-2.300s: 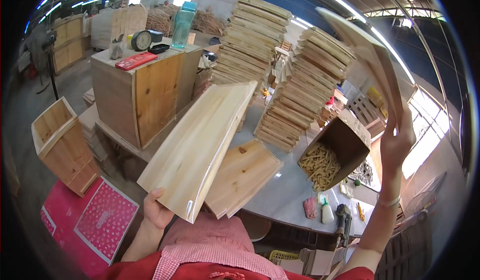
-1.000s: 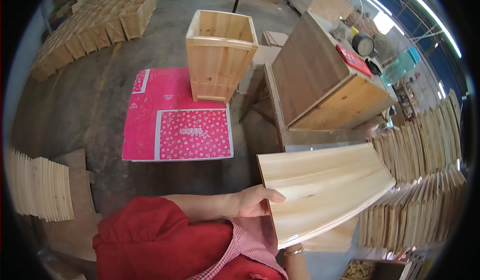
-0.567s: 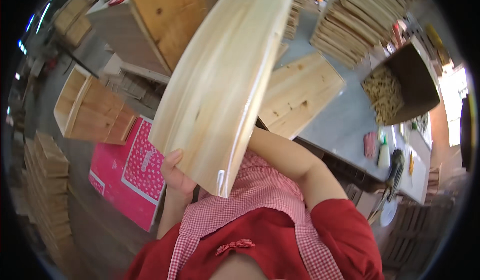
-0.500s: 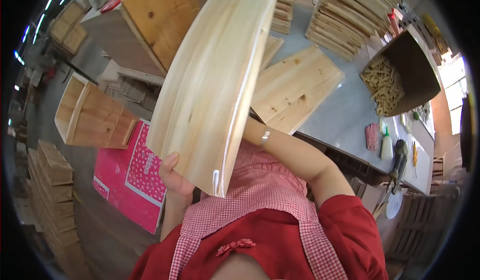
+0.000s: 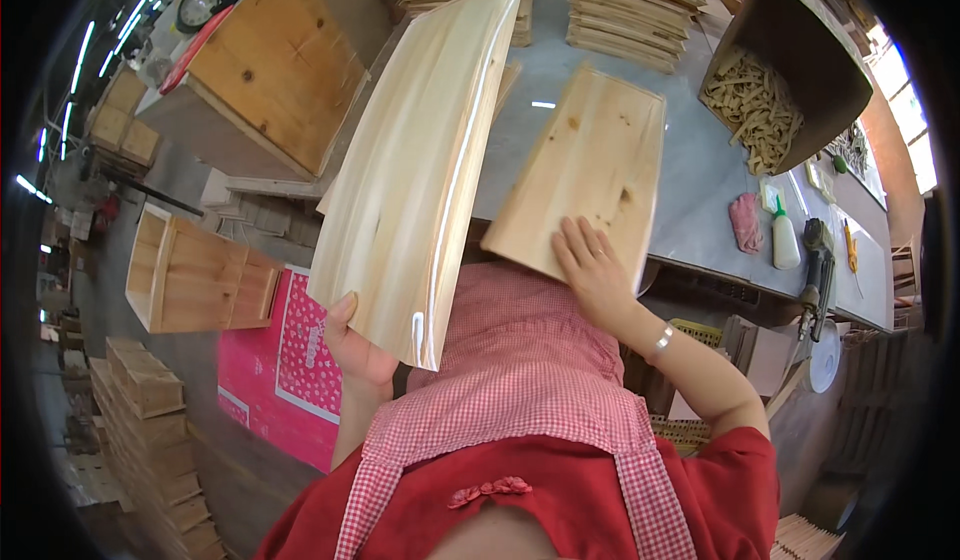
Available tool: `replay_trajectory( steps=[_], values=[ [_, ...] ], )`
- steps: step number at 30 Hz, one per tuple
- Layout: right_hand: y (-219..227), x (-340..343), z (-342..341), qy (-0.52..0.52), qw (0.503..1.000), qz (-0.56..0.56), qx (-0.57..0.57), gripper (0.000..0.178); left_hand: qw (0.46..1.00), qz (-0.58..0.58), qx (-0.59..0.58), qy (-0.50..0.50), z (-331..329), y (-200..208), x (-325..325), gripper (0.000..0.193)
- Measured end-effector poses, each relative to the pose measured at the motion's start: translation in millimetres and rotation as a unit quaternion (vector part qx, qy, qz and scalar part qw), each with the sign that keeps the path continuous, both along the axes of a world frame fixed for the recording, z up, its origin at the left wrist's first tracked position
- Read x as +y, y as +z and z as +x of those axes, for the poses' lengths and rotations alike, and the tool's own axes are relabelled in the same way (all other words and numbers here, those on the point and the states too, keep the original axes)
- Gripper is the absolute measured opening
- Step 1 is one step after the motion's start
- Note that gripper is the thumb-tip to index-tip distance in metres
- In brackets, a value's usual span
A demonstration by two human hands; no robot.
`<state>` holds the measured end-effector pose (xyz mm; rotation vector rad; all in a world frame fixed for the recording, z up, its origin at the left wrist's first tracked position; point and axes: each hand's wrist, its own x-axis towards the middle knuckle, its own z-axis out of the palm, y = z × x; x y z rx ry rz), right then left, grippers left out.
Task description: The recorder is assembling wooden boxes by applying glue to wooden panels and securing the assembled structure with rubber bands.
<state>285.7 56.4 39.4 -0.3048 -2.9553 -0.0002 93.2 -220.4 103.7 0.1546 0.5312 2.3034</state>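
Note:
My left hand (image 5: 358, 348) grips the lower corner of a long, pale wooden board (image 5: 405, 180), thumb on its face and the other fingers hidden behind. The board stands tilted up in front of me. Along its right edge runs a glossy white line like a bead of glue, with a loop at the lower end. My right hand (image 5: 598, 272) lies with stretched fingers on a second, tapered wooden board (image 5: 590, 165), which rests on the grey table (image 5: 545, 35) and reaches over its front edge. This board shows several dark knots.
Stacks of thin boards (image 5: 640, 10) stand at the back. On the right are a cardboard box (image 5: 800, 50) of wooden strips, a pink cloth (image 5: 745, 223), a glue bottle (image 5: 784, 240) and a dark power tool (image 5: 817, 270). Wooden bins (image 5: 200, 272) and a large wooden box (image 5: 275, 65) stand left.
My right hand has come out from behind the held board onto the second board, which has turned and shifted nearer my front. The left hand keeps its hold. The view has swung slightly.

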Motion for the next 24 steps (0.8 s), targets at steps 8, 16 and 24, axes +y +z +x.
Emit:
replay_trajectory(
  steps=[8, 16, 24],
  values=[
    [-2, 1, -1, -0.077, 0.997, -0.017, 0.008, 0.073, 0.993, -0.111, 0.029, -0.004, -6, -1, 48, 0.061],
    [4, 18, -2, -0.038, 0.998, -0.044, 0.007, 0.074, 0.945, -0.261, 0.191, 0.049, -12, 2, 88, 0.062],
    [7, 19, -3, -0.043, 0.998, -0.048, -0.006, 0.071, 0.873, -0.318, 0.365, 0.059, -24, -34, 125, 0.046]
  ],
)
